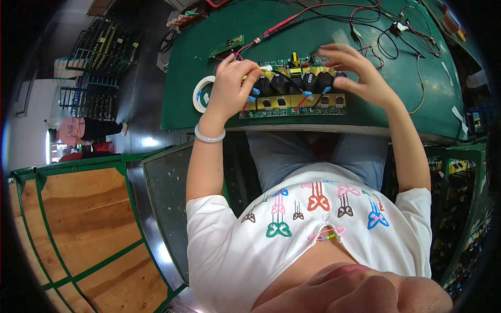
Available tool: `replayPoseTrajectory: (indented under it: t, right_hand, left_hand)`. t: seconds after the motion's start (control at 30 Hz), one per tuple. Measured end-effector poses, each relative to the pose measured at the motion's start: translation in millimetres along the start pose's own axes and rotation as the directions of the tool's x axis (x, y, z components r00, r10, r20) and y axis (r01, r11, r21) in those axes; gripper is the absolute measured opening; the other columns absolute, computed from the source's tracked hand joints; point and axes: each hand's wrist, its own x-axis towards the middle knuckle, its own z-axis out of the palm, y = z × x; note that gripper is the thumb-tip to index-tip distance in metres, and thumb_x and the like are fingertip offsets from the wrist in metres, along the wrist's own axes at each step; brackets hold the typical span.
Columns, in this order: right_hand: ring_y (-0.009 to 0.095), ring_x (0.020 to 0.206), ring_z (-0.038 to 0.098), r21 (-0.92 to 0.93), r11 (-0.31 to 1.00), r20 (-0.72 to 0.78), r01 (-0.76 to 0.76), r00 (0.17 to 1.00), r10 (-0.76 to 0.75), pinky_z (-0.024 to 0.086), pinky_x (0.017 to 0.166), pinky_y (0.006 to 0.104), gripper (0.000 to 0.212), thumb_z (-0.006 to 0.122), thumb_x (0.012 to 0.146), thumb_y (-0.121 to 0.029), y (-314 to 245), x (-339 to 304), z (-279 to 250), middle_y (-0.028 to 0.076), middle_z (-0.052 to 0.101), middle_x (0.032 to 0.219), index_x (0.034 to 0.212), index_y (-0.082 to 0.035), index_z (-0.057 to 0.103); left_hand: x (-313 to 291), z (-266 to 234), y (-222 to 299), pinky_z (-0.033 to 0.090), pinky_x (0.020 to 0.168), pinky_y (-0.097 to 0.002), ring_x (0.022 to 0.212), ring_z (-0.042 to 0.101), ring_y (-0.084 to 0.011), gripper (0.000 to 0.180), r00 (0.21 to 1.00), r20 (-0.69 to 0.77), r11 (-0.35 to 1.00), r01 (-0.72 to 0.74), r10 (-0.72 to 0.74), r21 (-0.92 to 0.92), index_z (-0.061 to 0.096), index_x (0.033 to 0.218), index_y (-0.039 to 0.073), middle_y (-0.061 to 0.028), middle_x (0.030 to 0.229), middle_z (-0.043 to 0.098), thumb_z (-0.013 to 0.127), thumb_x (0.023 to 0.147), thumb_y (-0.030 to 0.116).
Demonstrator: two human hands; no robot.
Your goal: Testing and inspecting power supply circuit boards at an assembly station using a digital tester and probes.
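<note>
A green circuit board [293, 111] with a row of black capacitors [309, 80], gold-coloured plates and short red, black and blue-tipped wires lies near the table's front edge. Over its left end, my left hand [229, 86] has thumb and fingers drawn together beside a pale connector [266, 68]; the fingers hide what is between them. My right hand [362, 73] is raised at the board's right end with fingers apart, and I see nothing held in it. One of its fingertips is smeared by motion. A small circuit board [228, 46] with red wires sits behind my left hand.
A roll of white tape [198, 95] lies left of my left hand on the green table [209, 26]. Red and black test leads [282, 25] run across the back, with tangled cables [399, 28] at right. Board racks stand on both sides; a person [73, 130] is far left.
</note>
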Motion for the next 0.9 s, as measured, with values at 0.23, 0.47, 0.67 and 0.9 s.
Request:
replayPoseTrajectory:
  t: [0.23, 0.47, 0.67, 0.9]
  right_hand:
    - [0.017, 0.09, 0.066, -0.435, 0.901, -0.011, -0.009, 1.0, 0.004, 0.053, 0.074, 0.03, 0.026, 0.067, 0.095, -0.021, -4, 42, -10, 0.008, 0.062, 0.108, 0.117, -0.007, 0.067]
    - [0.031, 0.108, 0.061, -0.423, 0.889, 0.267, 0.176, 0.962, -0.063, 0.049, 0.093, 0.0436, 0.024, 0.066, 0.095, -0.026, 35, 82, 8, 0.01, 0.066, 0.115, 0.108, -0.006, 0.071]
    - [0.016, 0.1, 0.063, -0.231, 0.973, 0.187, 0.023, 0.982, 0.021, 0.05, 0.091, 0.0304, 0.027, 0.068, 0.096, -0.024, 39, 78, 11, 0.007, 0.067, 0.11, 0.115, -0.004, 0.068]
    - [0.009, 0.092, 0.059, 0.081, 0.965, 0.154, -0.251, 0.959, 0.237, 0.05, 0.084, 0.0254, 0.024, 0.07, 0.091, -0.005, 43, 73, 9, 0.001, 0.063, 0.097, 0.113, -0.002, 0.061]
  left_hand:
    - [11, 0, 2, 0.036, 0.11, -0.0471, 0.093, 0.064, -0.0281, 0.019, 0.992, 0.12, 0.999, -0.034, 0.035, -0.009, 0.064, 0.1, 0.004, -0.008, 0.096, 0.069, 0.053, 0.1, 0.019]
    - [30, 12, -6, 0.034, 0.112, -0.0502, 0.099, 0.061, -0.0319, 0.022, 0.933, 0.353, 0.996, -0.082, 0.067, 0.029, 0.057, 0.103, 0.005, -0.0117, 0.091, 0.064, 0.045, 0.103, 0.023]
    - [43, 5, -15, 0.04, 0.107, -0.0465, 0.091, 0.062, -0.0282, 0.024, 0.918, 0.397, 1.0, -0.016, 0.009, 0.016, 0.055, 0.103, 0.004, -0.0115, 0.085, 0.058, 0.042, 0.105, 0.024]
    - [52, -13, -47, 0.05, 0.079, -0.0304, 0.078, 0.059, -0.0142, 0.023, 0.879, 0.458, 0.712, 0.405, -0.13, -0.574, 0.053, 0.101, 0.001, -0.0066, 0.085, 0.061, 0.047, 0.106, 0.023]
